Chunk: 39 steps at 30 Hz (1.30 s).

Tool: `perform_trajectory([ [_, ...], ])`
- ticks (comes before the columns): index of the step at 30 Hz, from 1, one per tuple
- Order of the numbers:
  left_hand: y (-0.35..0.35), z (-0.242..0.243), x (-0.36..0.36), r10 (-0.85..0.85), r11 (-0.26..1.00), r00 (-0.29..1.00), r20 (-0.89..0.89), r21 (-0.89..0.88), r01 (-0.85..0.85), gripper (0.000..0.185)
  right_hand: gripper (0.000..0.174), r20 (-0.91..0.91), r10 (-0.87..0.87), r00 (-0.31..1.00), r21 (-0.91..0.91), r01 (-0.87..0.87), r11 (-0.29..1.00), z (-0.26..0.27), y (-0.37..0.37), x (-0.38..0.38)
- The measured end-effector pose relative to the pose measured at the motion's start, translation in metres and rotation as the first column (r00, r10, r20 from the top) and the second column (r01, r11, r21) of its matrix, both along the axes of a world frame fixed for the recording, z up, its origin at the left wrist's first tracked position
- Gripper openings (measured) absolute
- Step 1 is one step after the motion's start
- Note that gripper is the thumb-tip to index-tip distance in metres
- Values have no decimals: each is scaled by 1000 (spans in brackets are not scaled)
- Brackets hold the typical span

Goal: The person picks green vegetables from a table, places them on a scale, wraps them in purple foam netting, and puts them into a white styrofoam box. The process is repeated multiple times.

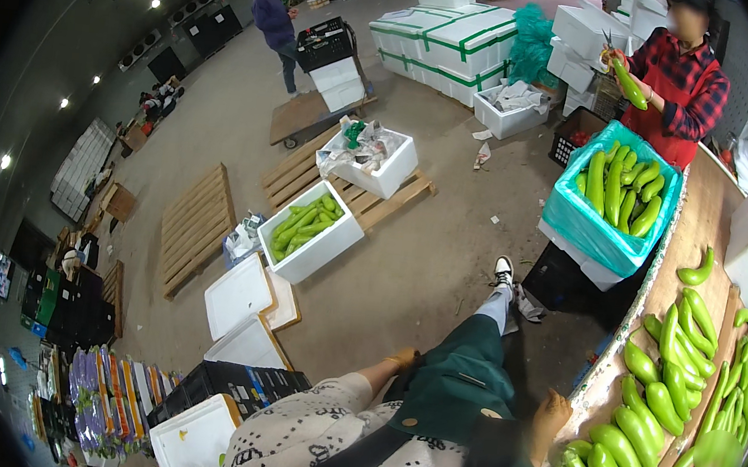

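Observation:
My right hand (552, 415) is at the near edge of the wooden table (703, 220), close to a pile of light green eggplants (617, 457). Its fingers look loosely bent, and I see nothing held in it. Beside my apron, my left hand (403, 358) hangs low by my thigh, partly hidden, with no held thing visible. Thinner, longer green eggplants (730, 394) lie in a second row farther across the table. Past the table's end, a co-worker (676, 94) holds one green eggplant (629, 86) and scissors (607, 42) over a teal-lined box (559, 198) of eggplants.
A white foam box (305, 267) of green eggplants stands by a wooden pallet (391, 201). Foam lids (237, 294) and a black crate (249, 384) are at my left. Taped foam boxes (463, 38) are stacked farther back, near another person (273, 18) and a cart (304, 117).

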<state>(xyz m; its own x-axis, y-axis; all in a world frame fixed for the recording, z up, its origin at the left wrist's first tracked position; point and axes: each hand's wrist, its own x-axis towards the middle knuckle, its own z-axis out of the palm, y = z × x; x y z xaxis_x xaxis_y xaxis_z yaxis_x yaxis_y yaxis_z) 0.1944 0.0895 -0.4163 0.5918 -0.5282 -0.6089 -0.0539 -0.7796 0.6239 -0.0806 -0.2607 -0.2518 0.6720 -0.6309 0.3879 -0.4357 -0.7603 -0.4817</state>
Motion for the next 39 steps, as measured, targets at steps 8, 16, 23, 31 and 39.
perform_trajectory([
  [8, 16, 17, -19, 76, 986, 992, -98, 153, -60, 44, 19, -19, -16, 1000, -8, 16, 1000, -3, 2, -3],
  [16, 10, -29, -27, -29, 1000, 998, -54, -13, 28, 30, 20, -39, 11, 999, -27, -12, 1000, 0, 0, -2],
  [23, -18, -26, 13, -231, 970, 971, 59, 88, 226, 32, 19, -16, -9, 1000, -20, 9, 1000, -4, 1, -2],
  [31, -59, -21, 7, -256, 961, 957, 137, -71, 267, 27, 17, -31, -19, 999, -70, 17, 997, -5, 0, -2],
  [39, -18, -16, 5, -190, 982, 981, 48, 3, 190, 27, 19, -3, -20, 1000, -77, 19, 997, 1, 3, -1],
])
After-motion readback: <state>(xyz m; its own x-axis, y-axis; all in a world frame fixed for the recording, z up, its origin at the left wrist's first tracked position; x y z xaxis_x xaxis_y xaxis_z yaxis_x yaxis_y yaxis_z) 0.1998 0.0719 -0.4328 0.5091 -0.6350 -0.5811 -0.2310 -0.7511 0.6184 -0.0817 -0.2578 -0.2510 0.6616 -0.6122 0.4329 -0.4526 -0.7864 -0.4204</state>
